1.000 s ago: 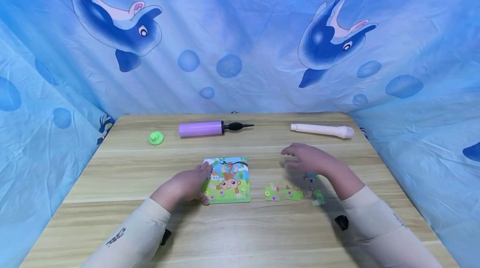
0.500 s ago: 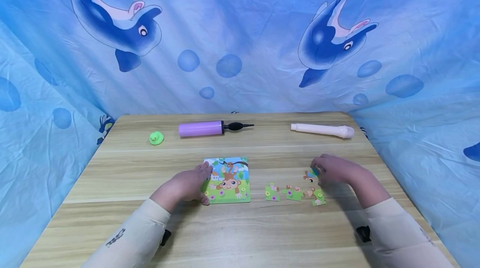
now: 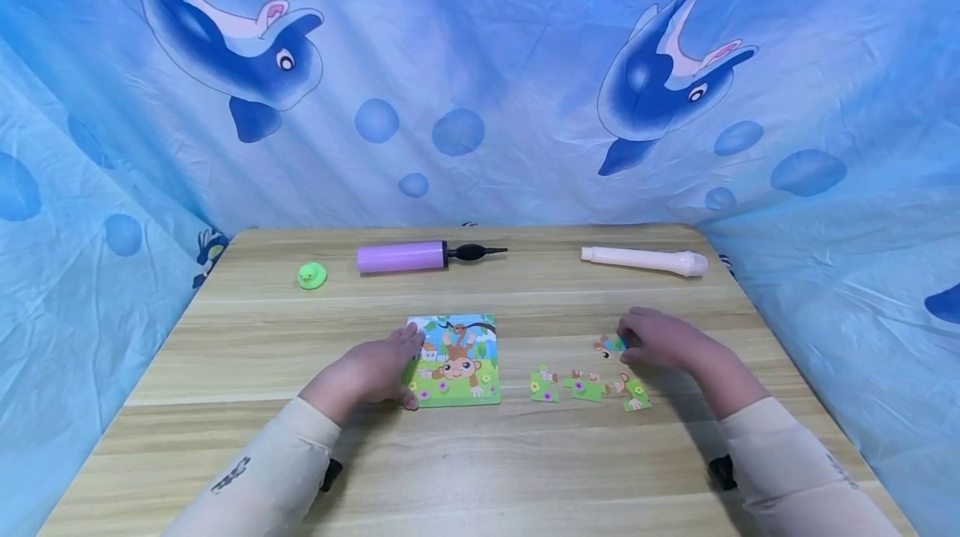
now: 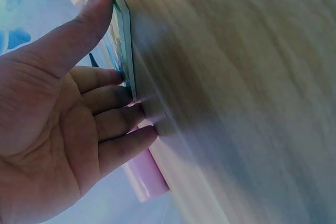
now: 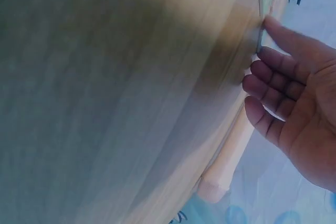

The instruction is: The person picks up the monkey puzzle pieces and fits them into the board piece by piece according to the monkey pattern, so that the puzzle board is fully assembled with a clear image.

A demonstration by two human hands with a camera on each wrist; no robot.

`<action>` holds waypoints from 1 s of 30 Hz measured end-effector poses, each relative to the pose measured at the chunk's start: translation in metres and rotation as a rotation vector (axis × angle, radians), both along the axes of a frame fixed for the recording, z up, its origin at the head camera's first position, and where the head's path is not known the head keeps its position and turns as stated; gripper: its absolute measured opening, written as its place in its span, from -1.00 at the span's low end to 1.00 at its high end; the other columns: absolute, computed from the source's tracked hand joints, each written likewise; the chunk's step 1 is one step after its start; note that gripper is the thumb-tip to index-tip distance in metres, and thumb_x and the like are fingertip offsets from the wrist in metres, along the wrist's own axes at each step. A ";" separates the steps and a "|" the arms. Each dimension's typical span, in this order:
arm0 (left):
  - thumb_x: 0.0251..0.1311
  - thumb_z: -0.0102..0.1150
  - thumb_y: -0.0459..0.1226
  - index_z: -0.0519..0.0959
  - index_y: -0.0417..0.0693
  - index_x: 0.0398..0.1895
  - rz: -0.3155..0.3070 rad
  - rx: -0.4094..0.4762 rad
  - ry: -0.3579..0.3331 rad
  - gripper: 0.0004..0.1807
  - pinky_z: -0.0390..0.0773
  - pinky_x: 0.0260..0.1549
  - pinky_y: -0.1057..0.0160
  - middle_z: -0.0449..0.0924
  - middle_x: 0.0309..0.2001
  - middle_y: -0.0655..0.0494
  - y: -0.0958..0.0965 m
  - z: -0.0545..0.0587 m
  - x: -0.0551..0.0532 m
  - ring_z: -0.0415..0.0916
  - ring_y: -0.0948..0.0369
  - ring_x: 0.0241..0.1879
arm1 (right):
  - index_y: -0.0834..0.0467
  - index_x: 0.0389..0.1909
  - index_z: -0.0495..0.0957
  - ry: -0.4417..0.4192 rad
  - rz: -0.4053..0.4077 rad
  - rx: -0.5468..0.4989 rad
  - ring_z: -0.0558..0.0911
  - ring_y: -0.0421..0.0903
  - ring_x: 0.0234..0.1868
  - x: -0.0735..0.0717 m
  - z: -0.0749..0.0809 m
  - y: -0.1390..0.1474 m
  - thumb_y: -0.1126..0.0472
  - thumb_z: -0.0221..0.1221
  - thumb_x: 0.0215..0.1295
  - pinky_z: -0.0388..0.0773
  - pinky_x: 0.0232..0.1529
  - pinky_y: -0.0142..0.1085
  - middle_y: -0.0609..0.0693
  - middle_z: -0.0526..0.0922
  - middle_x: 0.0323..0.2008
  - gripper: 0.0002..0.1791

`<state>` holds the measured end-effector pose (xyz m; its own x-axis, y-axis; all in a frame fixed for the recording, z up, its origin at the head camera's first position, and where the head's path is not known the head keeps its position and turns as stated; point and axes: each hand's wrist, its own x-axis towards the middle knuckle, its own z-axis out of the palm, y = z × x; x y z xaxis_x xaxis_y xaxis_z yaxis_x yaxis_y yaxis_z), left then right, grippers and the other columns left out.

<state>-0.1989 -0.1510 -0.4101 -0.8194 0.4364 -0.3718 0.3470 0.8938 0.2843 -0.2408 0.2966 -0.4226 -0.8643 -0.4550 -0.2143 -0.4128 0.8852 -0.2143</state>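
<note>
A square jigsaw puzzle (image 3: 457, 366) with a monkey picture lies on the wooden table. My left hand (image 3: 369, 370) rests along its left edge; in the left wrist view the thumb (image 4: 94, 17) touches the board and the fingers are fairly straight against its side. Farther right, my right hand (image 3: 660, 341) pinches a blue and brown puzzle piece (image 3: 606, 348) by its right side, between thumb and forefinger. Loose pieces lie nearby: a green flowered puzzle piece (image 3: 543, 387), a green puzzle piece (image 3: 587, 388) and a puzzle piece with a white paw (image 3: 637, 393).
Along the back stand a green toy duck (image 3: 312, 275), a purple hand pump (image 3: 402, 257) with a black nozzle, and a pale pink microphone-shaped stick (image 3: 645, 260). A blue dolphin-print curtain (image 3: 495, 37) hangs behind and beside the table (image 3: 465, 470).
My right hand first moved right and down to the blue and brown puzzle piece, then slid slightly left with it. My left hand has stayed on the jigsaw puzzle.
</note>
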 end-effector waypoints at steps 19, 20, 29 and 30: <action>-0.10 0.49 -0.02 0.06 -0.27 0.51 -0.001 0.001 -0.004 0.16 0.11 0.44 -0.13 -0.10 0.55 -0.20 0.000 0.000 0.001 -0.08 -0.15 0.52 | 0.08 -0.30 0.52 0.064 0.086 0.037 0.37 -0.17 -0.41 -0.003 0.003 -0.059 -0.04 0.30 0.17 0.38 -0.38 -0.27 -0.13 0.41 -0.39 -0.71; -0.09 0.49 -0.02 0.06 -0.27 0.51 -0.002 0.000 -0.003 0.16 0.11 0.44 -0.12 -0.10 0.55 -0.20 0.000 0.000 0.001 -0.08 -0.14 0.52 | 0.08 -0.29 0.52 0.070 0.099 0.033 0.37 -0.18 -0.41 -0.003 0.004 -0.064 -0.04 0.31 0.17 0.38 -0.38 -0.28 -0.13 0.41 -0.39 -0.70; -0.09 0.48 0.00 0.06 -0.27 0.51 -0.007 -0.005 0.004 0.16 0.11 0.44 -0.13 -0.10 0.55 -0.21 -0.001 -0.002 0.001 -0.08 -0.14 0.52 | 0.05 -0.19 0.56 0.100 0.193 0.051 0.41 -0.22 -0.32 0.002 0.014 -0.115 -0.12 0.26 0.22 0.49 -0.28 -0.30 -0.16 0.48 -0.25 -0.66; -0.09 0.48 0.00 0.06 -0.27 0.51 -0.007 -0.006 0.005 0.16 0.11 0.44 -0.13 -0.10 0.55 -0.21 -0.001 -0.002 0.001 -0.08 -0.14 0.52 | 0.04 -0.17 0.56 0.100 0.197 0.061 0.42 -0.22 -0.30 0.002 0.014 -0.121 -0.14 0.26 0.22 0.51 -0.25 -0.29 -0.17 0.49 -0.23 -0.64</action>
